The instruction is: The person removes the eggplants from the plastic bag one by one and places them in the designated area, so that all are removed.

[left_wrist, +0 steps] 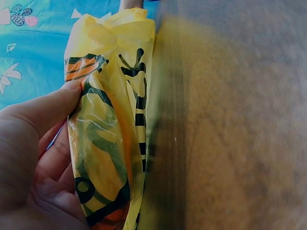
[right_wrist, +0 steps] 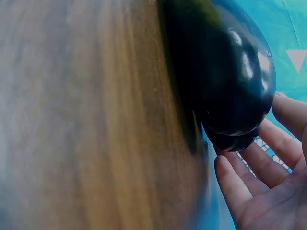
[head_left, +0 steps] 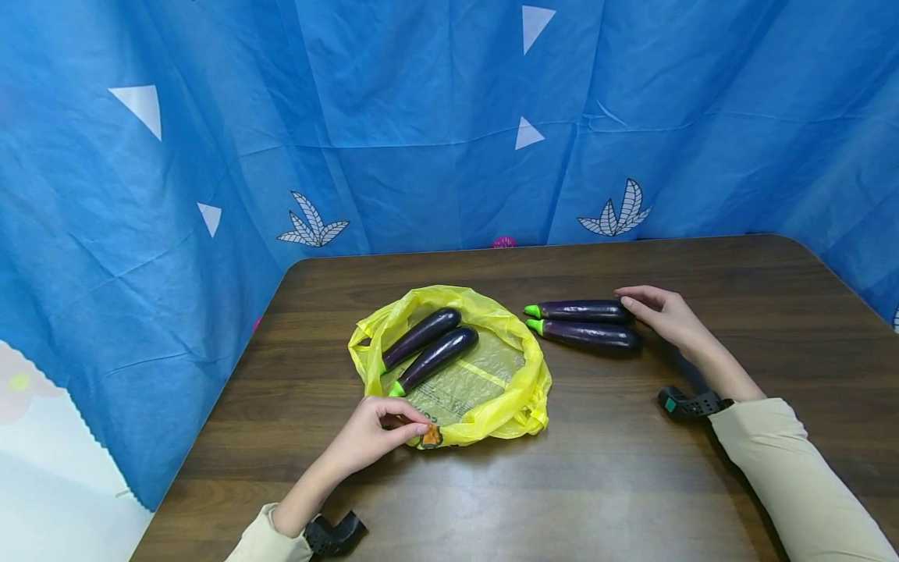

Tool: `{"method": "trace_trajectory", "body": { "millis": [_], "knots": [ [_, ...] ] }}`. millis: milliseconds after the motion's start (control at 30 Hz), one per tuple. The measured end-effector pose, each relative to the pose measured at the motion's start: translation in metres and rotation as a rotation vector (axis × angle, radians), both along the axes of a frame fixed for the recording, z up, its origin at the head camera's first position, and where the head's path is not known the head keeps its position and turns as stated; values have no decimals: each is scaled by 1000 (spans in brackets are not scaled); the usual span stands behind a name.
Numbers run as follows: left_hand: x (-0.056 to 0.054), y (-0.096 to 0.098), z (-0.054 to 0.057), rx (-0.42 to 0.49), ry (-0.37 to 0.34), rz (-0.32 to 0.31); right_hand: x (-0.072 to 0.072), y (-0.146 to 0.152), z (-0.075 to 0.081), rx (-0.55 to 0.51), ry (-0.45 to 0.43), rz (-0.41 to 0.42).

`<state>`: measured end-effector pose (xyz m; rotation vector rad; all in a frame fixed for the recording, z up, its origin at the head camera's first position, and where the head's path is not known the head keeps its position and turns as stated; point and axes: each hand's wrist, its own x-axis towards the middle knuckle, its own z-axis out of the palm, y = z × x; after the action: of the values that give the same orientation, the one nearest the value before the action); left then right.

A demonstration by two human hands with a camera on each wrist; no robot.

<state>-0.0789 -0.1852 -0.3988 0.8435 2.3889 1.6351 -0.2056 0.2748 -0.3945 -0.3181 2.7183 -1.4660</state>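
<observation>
A yellow plastic bag [head_left: 530,390] lies on the table with its mouth spread wide and its rim rolled down. Inside its left part rest two dark purple eggplants [head_left: 441,357] with green stem ends. My left hand [head_left: 375,433] pinches the bag's near rim between thumb and fingers; printed plastic [left_wrist: 103,143] fills its grip in the left wrist view. To the right of the bag, a far eggplant [head_left: 583,311] and a near eggplant [head_left: 590,336] lie side by side, stems leftward. My right hand [head_left: 667,316] reaches the far one's rounded end, fingers extended and spread in the right wrist view.
The brown wooden table [head_left: 583,492] has rounded back corners. Behind it hangs a blue cloth [head_left: 421,94] with white triangles and leaf prints. A black wrist strap [head_left: 691,403] sits on the right wrist, another [head_left: 333,535] on the left.
</observation>
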Motion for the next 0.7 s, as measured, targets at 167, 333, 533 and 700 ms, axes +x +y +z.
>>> {"method": "trace_trajectory", "body": {
  "millis": [167,333,533,700],
  "knots": [
    [0,0,-1,1,-1,1,0,0,0,5,-4,-4],
    [-1,0,-1,3,8,-3,-1,2,1,7,-15,-12],
    [-1,-1,-1,3,5,-1,-1,2,3,5,-8,-16],
    [-1,0,0,-2,9,-2,0,2,5,10,4,-14]
  ]
}}
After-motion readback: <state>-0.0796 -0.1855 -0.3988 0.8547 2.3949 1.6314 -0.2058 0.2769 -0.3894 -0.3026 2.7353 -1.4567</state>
